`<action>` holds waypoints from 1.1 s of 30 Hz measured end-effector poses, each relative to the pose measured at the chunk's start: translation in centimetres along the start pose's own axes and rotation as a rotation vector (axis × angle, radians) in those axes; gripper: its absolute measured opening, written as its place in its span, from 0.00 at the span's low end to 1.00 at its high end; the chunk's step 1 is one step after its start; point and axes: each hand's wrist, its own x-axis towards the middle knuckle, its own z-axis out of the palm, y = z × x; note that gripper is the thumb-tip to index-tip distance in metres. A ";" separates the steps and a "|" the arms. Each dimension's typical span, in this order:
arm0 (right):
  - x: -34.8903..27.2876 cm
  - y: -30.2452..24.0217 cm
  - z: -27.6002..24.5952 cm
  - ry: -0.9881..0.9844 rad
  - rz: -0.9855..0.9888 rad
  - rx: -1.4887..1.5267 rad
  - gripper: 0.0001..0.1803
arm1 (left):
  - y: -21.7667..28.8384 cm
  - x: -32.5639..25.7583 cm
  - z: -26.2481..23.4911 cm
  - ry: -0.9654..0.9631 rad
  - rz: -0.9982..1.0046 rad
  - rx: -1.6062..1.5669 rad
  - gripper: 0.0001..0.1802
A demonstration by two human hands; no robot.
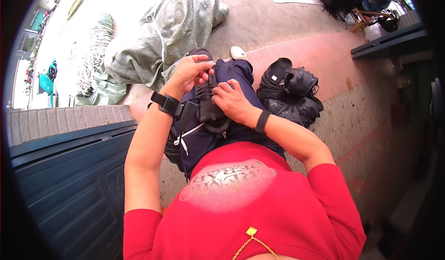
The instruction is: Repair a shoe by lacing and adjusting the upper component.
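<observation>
A sunlit concrete floor (287,37) with a reddish band runs under the seated person, whose lap is the landmark here. On the lap, over dark blue trousers (232,74), lies a black shoe upper (207,100). The left hand (189,73) pinches its far end, fingers curled closed on the material. The right hand (232,101) presses on its near side, fingers bent around it. Right of the lap sits a pile of black shoe pieces (289,93); beyond the lap to the left slumps a grey-green sack (171,33). A dark blue panel (65,176) stands left of the lap.
</observation>
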 end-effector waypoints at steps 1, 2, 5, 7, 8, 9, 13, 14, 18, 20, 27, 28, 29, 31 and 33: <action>0.4 0.0 -0.3 0.207 -0.054 0.117 0.06 | 0.1 0.3 -0.2 0.018 -0.007 -0.006 0.25; 1.7 0.1 -2.0 0.237 -0.040 0.392 0.04 | 0.0 0.4 -0.1 0.028 -0.037 0.016 0.24; 6.4 -0.9 -13.3 0.459 0.200 0.856 0.06 | -1.0 1.1 1.3 0.014 -0.121 0.042 0.05; 8.8 0.2 -20.3 0.752 -0.030 0.917 0.06 | -2.3 2.1 1.7 -0.054 -0.197 0.325 0.06; 8.4 0.9 -23.4 0.786 0.069 0.502 0.07 | -2.2 1.3 2.7 -0.019 -0.134 0.566 0.06; 7.9 2.6 -26.2 0.803 -0.055 0.794 0.10 | -1.7 0.6 3.9 0.001 -0.060 0.816 0.07; 7.3 3.4 -27.3 0.739 0.075 1.125 0.14 | -2.9 -1.8 0.2 0.152 0.301 0.978 0.19; 7.1 4.1 -25.7 0.677 0.091 1.215 0.08 | -3.7 -2.0 -1.7 0.179 0.290 0.964 0.18; 5.8 2.4 -16.2 0.349 0.721 1.225 0.05 | -5.9 -4.8 -5.3 0.160 0.152 0.788 0.22; 5.6 0.7 -10.5 -0.089 0.726 1.193 0.07 | -6.3 -5.5 -5.5 0.099 0.103 0.694 0.27; 1.6 -4.0 3.1 -0.296 0.501 0.464 0.09 | -8.7 -4.1 -6.5 0.119 0.350 0.898 0.26; 1.7 -4.3 3.5 -0.278 0.489 0.371 0.09 | -8.4 -4.4 -6.3 0.116 0.237 0.679 0.25; 1.7 -4.6 3.8 -0.259 0.478 0.278 0.09 | -8.1 -4.7 -6.1 0.112 0.126 0.461 0.24; 2.0 -4.8 4.1 -0.317 0.413 0.216 0.07 | -8.1 -4.6 -6.3 0.077 0.094 0.378 0.23; 2.4 -4.9 4.3 -0.447 0.307 0.057 0.06 | -8.9 -4.2 -6.6 0.067 0.207 0.490 0.24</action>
